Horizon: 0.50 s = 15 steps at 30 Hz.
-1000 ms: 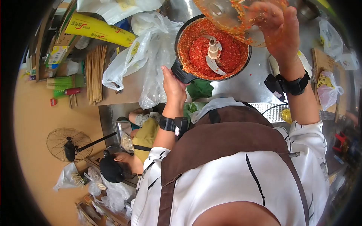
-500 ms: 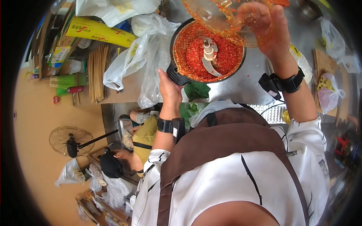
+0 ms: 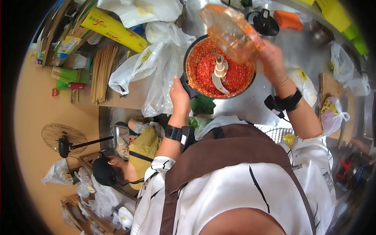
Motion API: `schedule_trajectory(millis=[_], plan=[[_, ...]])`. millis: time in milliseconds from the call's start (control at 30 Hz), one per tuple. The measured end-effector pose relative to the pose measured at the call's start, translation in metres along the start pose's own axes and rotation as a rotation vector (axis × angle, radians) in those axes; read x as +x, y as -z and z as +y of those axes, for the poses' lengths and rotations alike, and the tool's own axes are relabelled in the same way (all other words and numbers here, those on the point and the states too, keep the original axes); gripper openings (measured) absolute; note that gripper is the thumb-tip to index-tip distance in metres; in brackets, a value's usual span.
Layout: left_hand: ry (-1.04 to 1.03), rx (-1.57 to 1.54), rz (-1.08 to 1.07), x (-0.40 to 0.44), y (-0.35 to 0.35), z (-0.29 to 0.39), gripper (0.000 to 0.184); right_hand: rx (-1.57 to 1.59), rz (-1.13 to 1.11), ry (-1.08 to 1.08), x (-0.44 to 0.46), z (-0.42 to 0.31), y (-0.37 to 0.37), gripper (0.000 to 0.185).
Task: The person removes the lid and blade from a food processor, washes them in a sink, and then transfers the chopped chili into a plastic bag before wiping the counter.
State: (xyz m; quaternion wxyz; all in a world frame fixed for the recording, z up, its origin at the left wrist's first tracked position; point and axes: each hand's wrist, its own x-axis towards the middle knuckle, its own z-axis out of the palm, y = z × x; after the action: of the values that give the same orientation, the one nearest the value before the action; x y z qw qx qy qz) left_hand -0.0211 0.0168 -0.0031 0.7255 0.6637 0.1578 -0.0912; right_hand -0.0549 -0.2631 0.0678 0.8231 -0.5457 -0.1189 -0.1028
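A food processor bowl (image 3: 190,62) with a dark rim stands on the metal counter, full of chopped red chilli (image 3: 204,72). Its curved blade (image 3: 219,80) on a pale hub pokes out of the chilli. My left hand (image 3: 180,96) is closed at the bowl's black handle (image 3: 189,87), its fingers partly hidden. In my right hand (image 3: 272,62) is a clear plastic lid (image 3: 231,29), gripped by its edge and tilted over the bowl's far right side. Bits of chilli stick to the lid. Motion blurs my right fingers and the lid.
Plastic bags (image 3: 164,66) and wooden skewers (image 3: 105,74) lie left of the bowl. Beyond it are a black-lidded pot (image 3: 263,24), an orange object (image 3: 288,20) and a metal bowl (image 3: 322,32). A person in a black cap (image 3: 105,169) sits at lower left near a fan (image 3: 64,143).
My right hand has come lower and nearer to me, and the lid has tipped to a steeper slant. The bowl sits slightly lower and further right in view; my left hand stays at its handle.
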Motion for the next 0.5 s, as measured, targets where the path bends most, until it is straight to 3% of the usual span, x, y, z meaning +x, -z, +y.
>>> schedule_trajectory(millis=[33, 200, 300, 433, 500], plan=[[-0.032, 0.001, 0.02, 0.0, -0.002, 0.002, 0.048, 0.001, 0.065, -0.076, -0.004, 0.006, -0.004, 0.041], [-0.008, -0.063, 0.037, 0.0, -0.002, 0.003, 0.045, -0.4, -0.023, 0.084, -0.001, -0.022, -0.035, 0.047], [-0.028, -0.245, -0.017, 0.006, -0.001, -0.008, 0.048, -0.853, -0.246, 0.289, 0.009, -0.026, -0.043, 0.046], [0.0, -0.442, -0.088, 0.009, 0.003, -0.014, 0.064, -1.186, -0.481, 0.562, 0.008, -0.014, -0.057, 0.05], [0.073, -0.467, -0.183, 0.001, 0.009, -0.006, 0.074, -1.245, -0.478, 0.606, 0.007, -0.015, -0.068, 0.048]])
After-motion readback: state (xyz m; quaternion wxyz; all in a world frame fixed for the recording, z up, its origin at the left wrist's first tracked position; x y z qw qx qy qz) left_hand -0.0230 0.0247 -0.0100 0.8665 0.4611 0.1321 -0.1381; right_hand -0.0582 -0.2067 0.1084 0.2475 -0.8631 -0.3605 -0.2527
